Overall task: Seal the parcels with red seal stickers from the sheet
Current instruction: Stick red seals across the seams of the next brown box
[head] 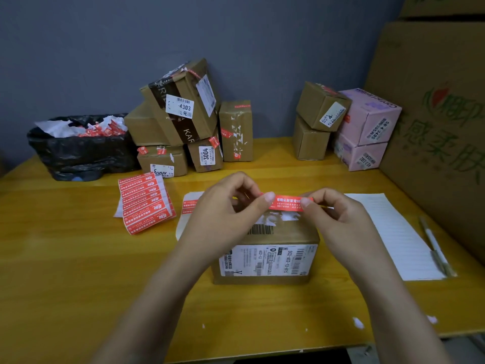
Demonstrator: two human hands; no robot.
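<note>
A red seal sticker (287,203) is stretched flat between both hands, just above the far top edge of a brown parcel (265,256) with a white shipping label on its front. My left hand (225,206) pinches the sticker's left end. My right hand (333,214) pinches its right end. A partly used sticker sheet (189,206) lies behind the parcel, mostly hidden by my left hand. A stack of full red sticker sheets (145,202) lies fanned out to the left.
Stickered brown parcels (181,119) are piled at the back centre. Two brown boxes (316,122) and two pink boxes (367,130) stand back right. A black bag of peeled backing scraps (78,148) sits back left. White paper (399,237) and a pen (433,243) lie right, beside a large carton (441,114).
</note>
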